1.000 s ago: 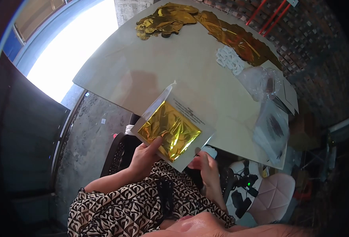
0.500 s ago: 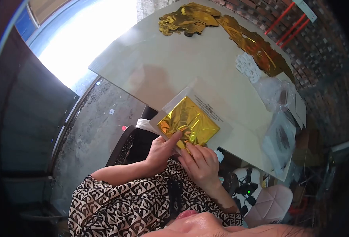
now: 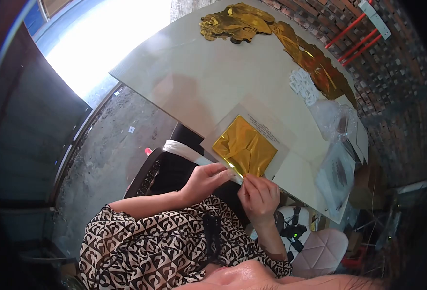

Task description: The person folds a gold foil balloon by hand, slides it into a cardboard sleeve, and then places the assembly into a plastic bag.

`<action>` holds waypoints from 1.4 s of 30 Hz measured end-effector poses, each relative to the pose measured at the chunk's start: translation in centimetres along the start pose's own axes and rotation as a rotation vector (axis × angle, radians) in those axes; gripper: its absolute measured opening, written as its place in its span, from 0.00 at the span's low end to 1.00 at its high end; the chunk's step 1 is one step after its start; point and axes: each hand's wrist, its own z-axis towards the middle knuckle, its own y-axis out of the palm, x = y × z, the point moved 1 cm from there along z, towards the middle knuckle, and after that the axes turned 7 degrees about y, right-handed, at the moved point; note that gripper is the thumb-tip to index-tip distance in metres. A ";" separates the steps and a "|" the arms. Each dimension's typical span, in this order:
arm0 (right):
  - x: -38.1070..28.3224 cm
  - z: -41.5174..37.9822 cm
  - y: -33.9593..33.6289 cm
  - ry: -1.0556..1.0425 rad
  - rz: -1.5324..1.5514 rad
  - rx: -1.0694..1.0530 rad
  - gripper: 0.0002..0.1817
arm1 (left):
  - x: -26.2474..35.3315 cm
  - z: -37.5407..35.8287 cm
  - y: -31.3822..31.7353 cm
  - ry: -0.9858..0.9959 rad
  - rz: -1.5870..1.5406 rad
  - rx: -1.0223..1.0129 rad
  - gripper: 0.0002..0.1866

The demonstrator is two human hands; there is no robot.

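A folded gold foil sheet sits inside a clear plastic bag with small dark print along its far side. The bag rests partly on the table, its near edge by my fingers. At the near left corner my left hand pinches with thumb and fingers at the bag's edge. Close to its right, my right hand is closed on the near corner of the bag, its fingertips against the gold foil's end. The exact grip between the fingertips is partly hidden.
On the pale table lie gold foil pieces along the far edge, a bundle of white strips and clear plastic bags at right. A black chair with a white strip stands at left.
The bag with the foil has shifted right, and the foil looks flatter. My left thumb has come off the foil's face to the bag's near edge; my right hand moved right.
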 end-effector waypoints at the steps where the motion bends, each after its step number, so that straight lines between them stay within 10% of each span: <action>1: 0.1 0.2 -0.1 -0.003 0.009 0.011 0.13 | 0.0 -0.1 -0.1 0.024 -0.016 -0.025 0.15; 8: 0.6 1.2 -1.0 -0.003 0.048 0.023 0.13 | 1.2 0.9 0.8 -0.220 -0.235 -0.123 0.23; 42: 0.2 2.6 -1.2 -0.036 -0.059 -0.148 0.13 | 0.9 3.4 1.1 -0.031 0.135 -0.249 0.13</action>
